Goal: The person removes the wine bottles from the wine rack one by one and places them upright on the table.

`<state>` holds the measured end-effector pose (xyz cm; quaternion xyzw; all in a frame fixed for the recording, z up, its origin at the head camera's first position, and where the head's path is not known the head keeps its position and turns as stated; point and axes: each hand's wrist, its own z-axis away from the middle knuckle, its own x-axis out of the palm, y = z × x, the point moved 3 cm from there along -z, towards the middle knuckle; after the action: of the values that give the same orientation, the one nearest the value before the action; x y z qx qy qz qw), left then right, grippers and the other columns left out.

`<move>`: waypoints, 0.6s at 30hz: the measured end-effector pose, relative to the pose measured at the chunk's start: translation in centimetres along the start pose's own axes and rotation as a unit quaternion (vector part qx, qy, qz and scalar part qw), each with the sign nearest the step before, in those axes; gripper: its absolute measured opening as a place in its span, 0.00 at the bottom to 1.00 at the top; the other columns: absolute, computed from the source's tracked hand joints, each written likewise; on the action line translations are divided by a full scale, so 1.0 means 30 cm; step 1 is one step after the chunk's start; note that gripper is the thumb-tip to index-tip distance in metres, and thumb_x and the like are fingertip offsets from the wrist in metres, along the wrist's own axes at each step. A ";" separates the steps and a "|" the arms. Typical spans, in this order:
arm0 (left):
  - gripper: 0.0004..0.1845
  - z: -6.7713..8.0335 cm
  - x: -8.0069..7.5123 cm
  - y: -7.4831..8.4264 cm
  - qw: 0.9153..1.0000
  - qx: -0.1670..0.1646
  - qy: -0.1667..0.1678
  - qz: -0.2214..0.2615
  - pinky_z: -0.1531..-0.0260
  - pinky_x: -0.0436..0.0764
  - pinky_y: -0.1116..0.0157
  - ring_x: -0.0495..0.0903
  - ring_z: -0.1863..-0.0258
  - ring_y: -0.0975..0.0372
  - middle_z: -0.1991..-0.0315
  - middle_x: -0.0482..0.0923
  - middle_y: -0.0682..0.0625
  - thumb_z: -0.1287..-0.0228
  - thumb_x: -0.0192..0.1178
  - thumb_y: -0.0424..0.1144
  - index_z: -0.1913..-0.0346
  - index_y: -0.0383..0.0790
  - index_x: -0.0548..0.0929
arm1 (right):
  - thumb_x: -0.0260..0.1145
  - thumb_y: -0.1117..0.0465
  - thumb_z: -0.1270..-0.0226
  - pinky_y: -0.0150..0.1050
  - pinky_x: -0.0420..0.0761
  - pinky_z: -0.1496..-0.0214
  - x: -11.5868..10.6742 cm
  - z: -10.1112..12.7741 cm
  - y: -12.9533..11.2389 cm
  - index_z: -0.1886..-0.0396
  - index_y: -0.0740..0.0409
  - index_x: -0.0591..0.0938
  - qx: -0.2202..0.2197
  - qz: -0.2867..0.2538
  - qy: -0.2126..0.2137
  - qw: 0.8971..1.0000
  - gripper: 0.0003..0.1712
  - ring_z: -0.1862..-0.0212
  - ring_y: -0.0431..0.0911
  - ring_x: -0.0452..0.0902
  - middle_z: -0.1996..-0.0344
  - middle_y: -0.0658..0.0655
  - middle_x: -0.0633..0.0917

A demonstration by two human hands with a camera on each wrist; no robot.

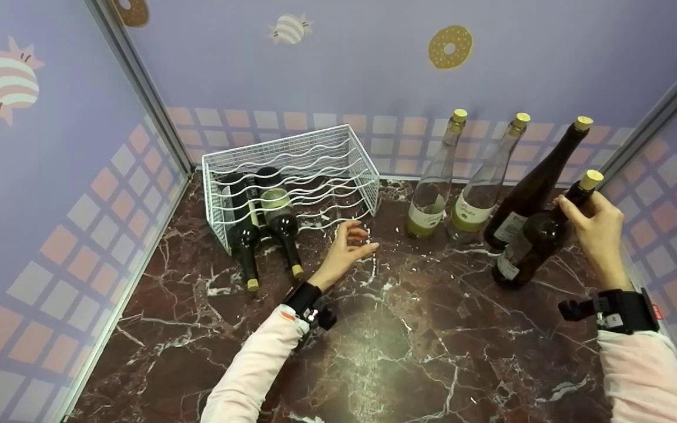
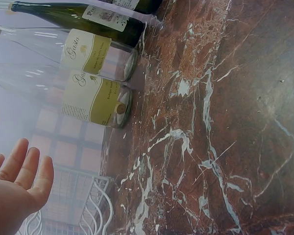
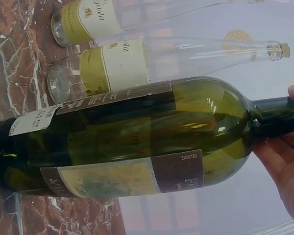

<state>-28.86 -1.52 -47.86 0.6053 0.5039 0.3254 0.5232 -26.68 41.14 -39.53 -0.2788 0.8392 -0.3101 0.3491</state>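
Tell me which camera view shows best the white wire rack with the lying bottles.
The head view: it shows the whole white wire rack on the dark red marble table, with two dark glass bottles lying in it. The left wrist view catches only a corner of its wires beside the left hand. The right wrist view shows nothing of it.

The right hand (image 1: 594, 226) is gripping the neck of a dark bottle (image 1: 535, 238) that is tilting on the marble table (image 1: 409, 346), beside three other bottles standing by the wall. The left hand (image 1: 347, 247) is hovering, fingers loose, just by a white wire rack (image 1: 291, 176) holding two dark bottles lying down.
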 end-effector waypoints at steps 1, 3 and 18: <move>0.29 0.000 -0.001 0.000 1.000 -0.001 0.000 -0.001 0.56 0.71 0.62 0.67 0.52 0.44 0.53 0.67 0.29 0.44 0.62 0.33 0.44 0.27 0.59 | 0.69 0.59 0.45 0.25 0.67 0.73 0.000 0.001 0.001 0.69 0.67 0.80 -0.001 -0.001 0.001 1.000 0.13 0.77 0.33 0.72 0.79 0.38 0.79; 0.29 0.000 -0.002 0.002 1.000 -0.002 0.001 -0.001 0.56 0.71 0.62 0.67 0.52 0.44 0.53 0.66 0.28 0.44 0.62 0.33 0.44 0.27 0.59 | 0.69 0.60 0.46 0.25 0.67 0.73 0.002 0.001 0.002 0.69 0.68 0.80 -0.005 0.000 0.003 1.000 0.13 0.77 0.33 0.72 0.79 0.38 0.79; 0.28 0.000 -0.011 0.003 1.000 -0.005 0.010 -0.009 0.56 0.71 0.61 0.68 0.53 0.45 0.53 0.68 0.29 0.44 0.62 0.33 0.45 0.27 0.60 | 0.65 0.63 0.42 0.25 0.69 0.70 -0.012 0.030 -0.083 0.63 0.70 0.79 0.013 -0.031 -0.015 0.999 0.13 0.72 0.32 0.75 0.74 0.43 0.82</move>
<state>-28.94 -1.82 -47.71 0.5946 0.5132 0.3293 0.5241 -25.15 39.45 -38.11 -0.3051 0.8207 -0.3271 0.3556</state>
